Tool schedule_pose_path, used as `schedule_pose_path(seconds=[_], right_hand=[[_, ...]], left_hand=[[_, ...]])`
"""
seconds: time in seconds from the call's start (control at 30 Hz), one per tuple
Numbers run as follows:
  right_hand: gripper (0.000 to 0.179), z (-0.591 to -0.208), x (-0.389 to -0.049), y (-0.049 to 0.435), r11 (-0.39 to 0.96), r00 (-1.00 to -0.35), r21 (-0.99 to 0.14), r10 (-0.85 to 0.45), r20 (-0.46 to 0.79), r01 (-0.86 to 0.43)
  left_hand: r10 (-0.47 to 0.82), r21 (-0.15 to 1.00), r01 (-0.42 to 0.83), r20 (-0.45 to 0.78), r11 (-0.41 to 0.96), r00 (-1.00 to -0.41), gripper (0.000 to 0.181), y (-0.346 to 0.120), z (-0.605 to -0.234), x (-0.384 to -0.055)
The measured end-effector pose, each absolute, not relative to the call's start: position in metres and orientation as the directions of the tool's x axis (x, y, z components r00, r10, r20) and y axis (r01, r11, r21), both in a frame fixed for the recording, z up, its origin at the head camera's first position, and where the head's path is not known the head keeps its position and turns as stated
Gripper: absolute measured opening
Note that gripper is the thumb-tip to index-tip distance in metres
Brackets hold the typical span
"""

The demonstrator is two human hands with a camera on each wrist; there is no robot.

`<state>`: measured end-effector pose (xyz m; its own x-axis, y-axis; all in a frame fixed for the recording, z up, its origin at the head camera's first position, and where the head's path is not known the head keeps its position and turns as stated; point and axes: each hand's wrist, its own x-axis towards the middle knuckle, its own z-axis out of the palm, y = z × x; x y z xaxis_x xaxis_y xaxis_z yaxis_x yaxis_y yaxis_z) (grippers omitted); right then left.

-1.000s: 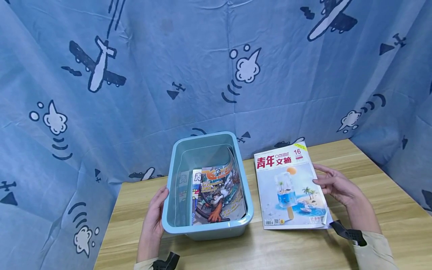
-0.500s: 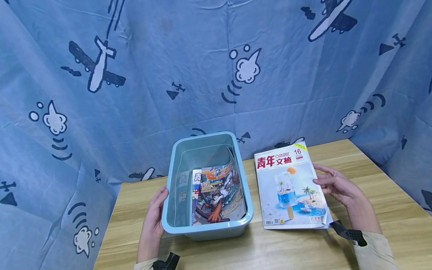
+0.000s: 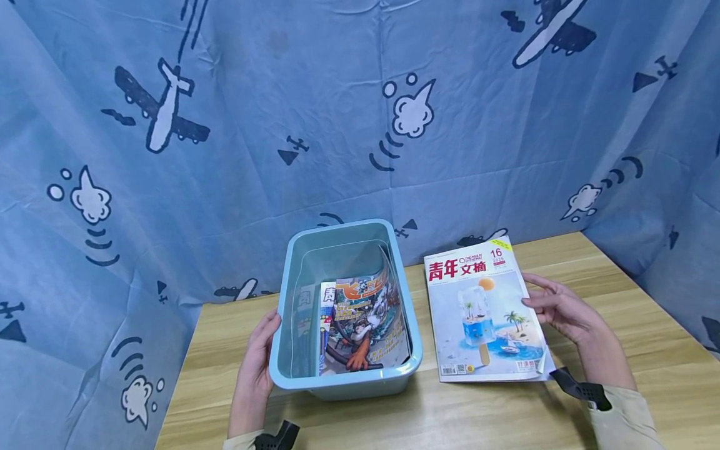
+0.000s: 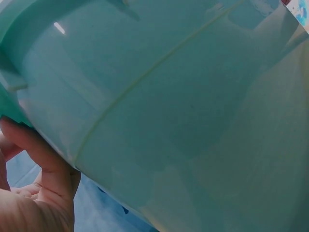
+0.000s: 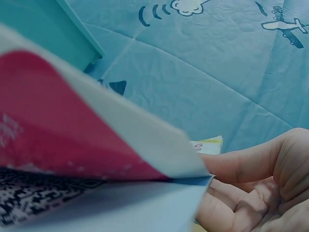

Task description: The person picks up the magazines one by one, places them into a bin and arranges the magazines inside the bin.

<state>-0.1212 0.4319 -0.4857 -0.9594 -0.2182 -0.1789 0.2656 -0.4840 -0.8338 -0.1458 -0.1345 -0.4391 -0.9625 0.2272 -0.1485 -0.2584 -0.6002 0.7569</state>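
Note:
A light blue-green plastic bin (image 3: pixel 345 382) stands on the table left of centre, with several magazines inside. The topmost magazine (image 3: pixel 368 328) in it has a colourful comic-style cover. My left hand (image 3: pixel 260 356) rests against the bin's left side, fingertips at the outer rim; in the left wrist view its digits touch the bin wall (image 4: pixel 183 121). Right of the bin lies a magazine (image 3: pixel 478 312) with an ice-lolly cover and the number 16. My right hand (image 3: pixel 565 312) pinches its right edge, thumb above and other fingers partly hidden beneath. The corner pages (image 5: pixel 130 145) are spread apart in the right wrist view.
The magazine and bin stand on a wood-grain table (image 3: pixel 450 419). A white-blue page or second booklet (image 3: pixel 548 365) sticks out under the magazine's lower right corner. A blue curtain (image 3: pixel 337 125) with planes and clouds hangs behind the table and at both sides.

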Motion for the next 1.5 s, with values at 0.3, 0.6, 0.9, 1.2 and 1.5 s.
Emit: schedule_pose_path(seconds=[0.3,0.6,0.9,1.2,1.5], right_hand=[[0.057,-0.484,-0.121,0.431,-0.492,-0.96,-0.828,-0.212,-0.186,0.269],[0.058,-0.485,-0.121,0.432,-0.504,-0.958,-0.823,-0.237,-0.159,0.261],[0.06,-0.482,-0.121,0.432,-0.525,-0.961,-0.815,-0.242,-0.134,0.245],[0.056,-0.477,-0.12,0.431,-0.564,-0.969,-0.792,-0.202,-0.145,0.236],[0.054,-0.473,-0.118,0.431,-0.646,-0.977,-0.733,-0.166,-0.137,0.212]], left_hand=[[0.236,0.752,-0.261,-0.143,-0.606,-0.961,0.017,-0.135,-0.437,-0.146],[0.222,0.755,-0.254,-0.146,-0.604,-0.964,0.017,-0.135,-0.439,-0.148],[0.236,0.761,-0.239,-0.117,-0.603,-0.965,0.018,-0.135,-0.44,-0.148],[0.245,0.746,-0.251,-0.122,-0.616,-0.962,0.018,-0.135,-0.438,-0.146],[0.242,0.749,-0.249,-0.123,-0.614,-0.963,0.018,-0.135,-0.439,-0.145]])
